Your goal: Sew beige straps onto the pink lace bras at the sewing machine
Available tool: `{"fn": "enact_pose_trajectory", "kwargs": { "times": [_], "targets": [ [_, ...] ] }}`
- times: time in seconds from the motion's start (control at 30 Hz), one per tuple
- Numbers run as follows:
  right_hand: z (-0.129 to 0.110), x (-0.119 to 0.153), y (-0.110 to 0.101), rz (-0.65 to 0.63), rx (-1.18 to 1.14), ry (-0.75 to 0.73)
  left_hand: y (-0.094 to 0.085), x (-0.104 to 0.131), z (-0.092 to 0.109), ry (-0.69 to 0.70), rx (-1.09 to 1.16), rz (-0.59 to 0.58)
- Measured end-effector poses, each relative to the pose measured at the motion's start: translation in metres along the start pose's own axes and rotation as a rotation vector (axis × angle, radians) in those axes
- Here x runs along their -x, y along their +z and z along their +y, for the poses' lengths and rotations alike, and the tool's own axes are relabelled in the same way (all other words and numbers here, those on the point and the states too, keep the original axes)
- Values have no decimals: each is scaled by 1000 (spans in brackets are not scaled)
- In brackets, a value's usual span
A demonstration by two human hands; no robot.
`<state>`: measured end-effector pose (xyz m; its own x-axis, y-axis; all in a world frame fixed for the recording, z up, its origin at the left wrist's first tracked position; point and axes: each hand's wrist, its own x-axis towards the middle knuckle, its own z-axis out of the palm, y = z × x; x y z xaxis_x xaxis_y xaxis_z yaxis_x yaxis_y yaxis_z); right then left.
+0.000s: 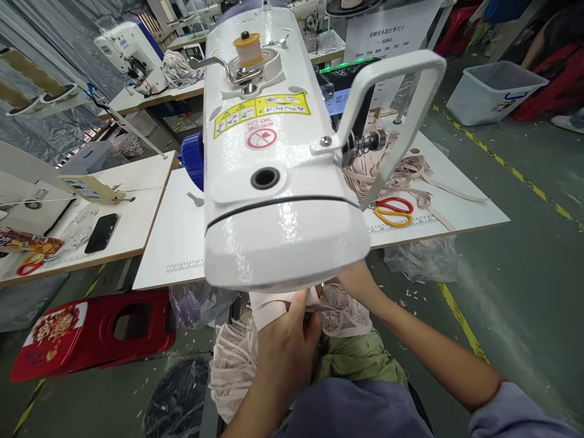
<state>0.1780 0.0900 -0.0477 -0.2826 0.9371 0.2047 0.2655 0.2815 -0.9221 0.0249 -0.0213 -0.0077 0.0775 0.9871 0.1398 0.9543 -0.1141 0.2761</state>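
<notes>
A large white sewing machine head fills the middle of the view and hides its needle area. Just below its front end, my left hand pinches the edge of a pale pink lace bra between thumb and fingers. A smooth band of the same fabric sticks out to the left of those fingers. My right hand reaches in under the machine head beside the lace; its fingers are hidden there. A pile of similar pale garments lies by my left forearm, above my lap.
On the white table, red-and-yellow-handled scissors lie beside heaped pale straps. A black phone rests on the left table. A red stool stands lower left, and a grey bin is on the floor at upper right.
</notes>
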Motion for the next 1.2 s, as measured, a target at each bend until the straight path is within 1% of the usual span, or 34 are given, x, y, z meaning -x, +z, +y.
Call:
{"fn": "enact_pose_trajectory", "kwargs": {
  "times": [0.07, 0.13, 0.2, 0.27, 0.33, 0.4, 0.47, 0.53, 0.57, 0.6, 0.63, 0.7, 0.73, 0.77, 0.8, 0.83, 0.87, 0.9, 0.93, 0.97, 1.0, 1.03, 1.07, 1.1, 1.17, 1.2],
  "targets": [
    [0, 4, 2, 21, -121, 71, 2, 4, -4, -2, 9, 2],
    [-1, 9, 3, -1, -208, 120, 6, 8, -10, 6, 25, 16],
    [-1, 13, 5, -32, -268, 155, 11, 12, -15, 7, 54, 82],
    [0, 17, 4, -56, -313, 174, 17, 14, -19, -9, 75, 174],
    [-1, 21, 2, -78, -336, 175, 23, 15, -20, -20, 81, 236],
    [-5, 28, -3, -105, -310, 172, 30, 17, -15, -14, 75, 259],
    [-14, 38, -10, -113, -228, 148, 38, 26, -3, 10, 50, 275],
    [-23, 50, -17, -145, -145, 109, 45, 42, 13, 113, 21, 280],
    [-26, 57, -21, -173, -124, 99, 46, 50, 21, 188, 21, 269],
    [-29, 63, -25, -185, -118, 106, 45, 58, 29, 262, 46, 254],
    [-30, 69, -29, -165, -123, 137, 41, 64, 35, 297, 99, 237],
    [-30, 77, -34, -33, -134, 237, 28, 68, 43, 315, 245, 243],
    [-29, 81, -35, 9, -121, 267, 21, 66, 43, 321, 295, 255],
    [-28, 83, -35, -14, -95, 264, 14, 61, 42, 360, 311, 260],
    [-27, 85, -34, -118, -58, 228, 9, 55, 39, 408, 300, 245],
    [-26, 86, -32, -289, -11, 163, 5, 48, 35, 435, 276, 188],
    [-25, 86, -28, -473, 55, 81, 5, 40, 29, 418, 285, 108],
    [-24, 86, -24, -610, 147, -1, 6, 33, 23, 319, 352, 1],
    [-22, 86, -20, -670, 265, -75, 10, 25, 16, 164, 467, -116],
    [-19, 84, -15, -657, 402, -145, 14, 18, 9, -8, 609, -229],
    [-16, 82, -11, -592, 540, -216, 19, 12, 2, -161, 750, -333],
    [-12, 80, -6, -498, 654, -291, 24, 7, -5, -252, 860, -415],
    [-8, 78, -3, -405, 731, -367, 28, 2, -10, -296, 951, -479],
    [-4, 76, 0, -334, 763, -441, 31, -1, -13, -304, 1022, -522],
    [1, 72, 2, -242, 719, -552, 35, -3, -17, -304, 1137, -560],
    [2, 72, 2, -202, 671, -562, 35, -3, -16, -315, 1189, -554]
  ]
}}
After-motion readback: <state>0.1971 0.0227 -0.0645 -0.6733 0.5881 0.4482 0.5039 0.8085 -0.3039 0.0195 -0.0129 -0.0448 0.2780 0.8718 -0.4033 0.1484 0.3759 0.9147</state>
